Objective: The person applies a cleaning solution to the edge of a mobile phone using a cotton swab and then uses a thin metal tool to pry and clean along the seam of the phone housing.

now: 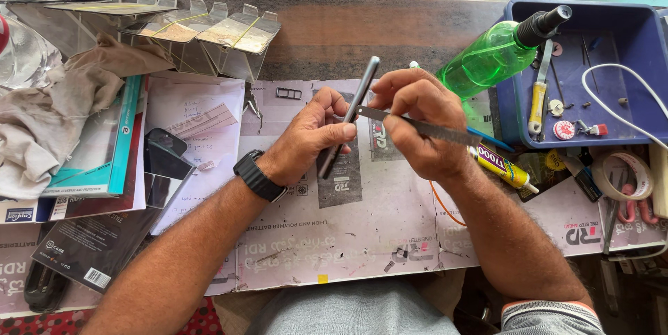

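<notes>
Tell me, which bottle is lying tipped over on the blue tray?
The green spray bottle: it leans on the blue tray rim. The clear bottle sits far left by the cloth.

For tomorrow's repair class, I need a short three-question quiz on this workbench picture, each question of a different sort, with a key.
1. Multiple choice: what does the left hand hold on edge? A) slim grey phone B) roll of tape C) folded cloth
2. True or false: the right hand presses a thin flat metal blade against the slim grey phone.
3. Fill in: the green plastic spray bottle leans on the rim of the blue plastic ____.

Key: 1 A; 2 true; 3 tray.
</notes>
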